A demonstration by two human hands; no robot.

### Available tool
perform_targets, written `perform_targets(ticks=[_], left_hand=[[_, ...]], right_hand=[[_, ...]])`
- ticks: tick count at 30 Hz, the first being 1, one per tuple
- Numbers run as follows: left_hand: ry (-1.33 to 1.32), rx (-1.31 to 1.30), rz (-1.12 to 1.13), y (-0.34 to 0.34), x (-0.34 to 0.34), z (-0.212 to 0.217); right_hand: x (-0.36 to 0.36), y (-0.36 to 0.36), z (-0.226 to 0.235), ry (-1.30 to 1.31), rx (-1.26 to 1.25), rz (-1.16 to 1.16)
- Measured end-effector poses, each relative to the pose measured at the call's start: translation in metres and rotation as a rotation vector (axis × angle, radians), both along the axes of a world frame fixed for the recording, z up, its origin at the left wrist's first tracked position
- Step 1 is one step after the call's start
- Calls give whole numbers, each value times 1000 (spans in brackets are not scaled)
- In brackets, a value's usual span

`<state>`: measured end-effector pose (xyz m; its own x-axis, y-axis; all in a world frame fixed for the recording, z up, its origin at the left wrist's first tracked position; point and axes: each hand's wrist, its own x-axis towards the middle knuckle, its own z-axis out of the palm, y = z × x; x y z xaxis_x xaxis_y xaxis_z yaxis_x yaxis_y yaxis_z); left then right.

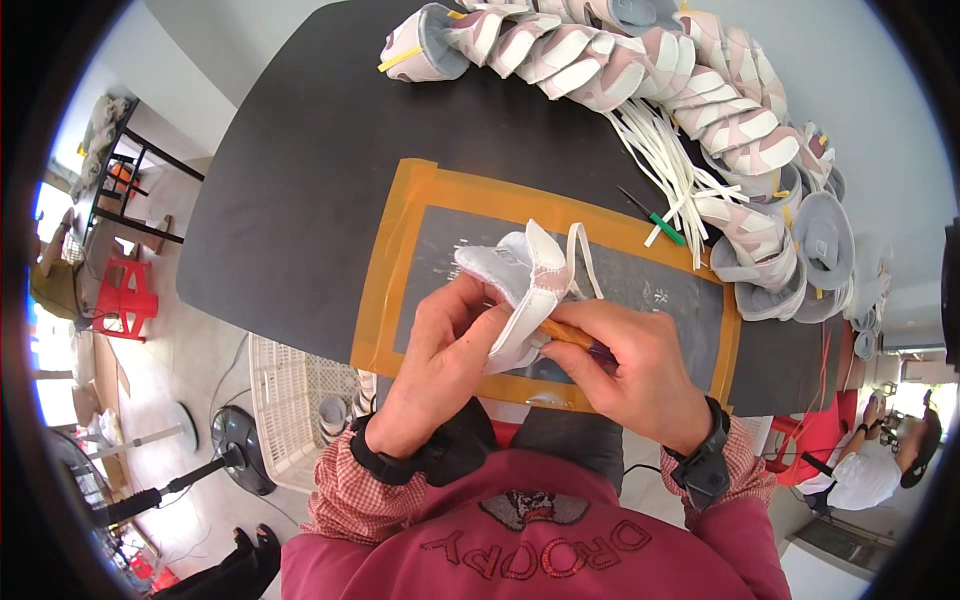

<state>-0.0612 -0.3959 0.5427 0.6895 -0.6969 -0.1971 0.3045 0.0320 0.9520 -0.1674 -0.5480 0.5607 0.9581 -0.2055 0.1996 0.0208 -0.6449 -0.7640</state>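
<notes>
A white shoe upper, with a loose white strap looping off its far side, is held just above a grey cutting mat bordered in orange tape, near the mat's front edge and directly before the person. The left hand is closed around the upper's near side, thumb and fingers pinching the fabric to steady it. The right hand is clenched on a slim orange-handled tool, whose tip meets the upper's lower edge; the working end is hidden, so its kind cannot be told. The two hands lie close together, almost touching. The step in hand appears to be trimming or working an edge of this single upper. The next move likely calls for a firm left-hand hold while the tool follows the edge, with the strap kept out of its path. The mat lies on a dark counter. Along the counter's far and right sides runs a row of pink-and-white uppers, with a bundle of white strips and a green-tipped tool beside the mat.
</notes>
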Motion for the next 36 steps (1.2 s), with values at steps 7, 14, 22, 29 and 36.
perform_targets(ticks=[7, 14, 22, 29, 36], left_hand=[[-76, 43, -89, 1, 5, -1], [-34, 61, -131, 1, 10, 4], [287, -17, -102, 1, 18, 23], [-246, 113, 71, -9, 3, 7], [-258, 148, 17, -8, 13, 5]], right_hand=[[-1, -3, 1, 25, -107, 18], [1, -4, 3, -25, -114, 36], [0, -2, 2, -20, -231, 32], [2, 7, -6, -74, -226, 16], [-5, 3, 3, 28, -191, 61]])
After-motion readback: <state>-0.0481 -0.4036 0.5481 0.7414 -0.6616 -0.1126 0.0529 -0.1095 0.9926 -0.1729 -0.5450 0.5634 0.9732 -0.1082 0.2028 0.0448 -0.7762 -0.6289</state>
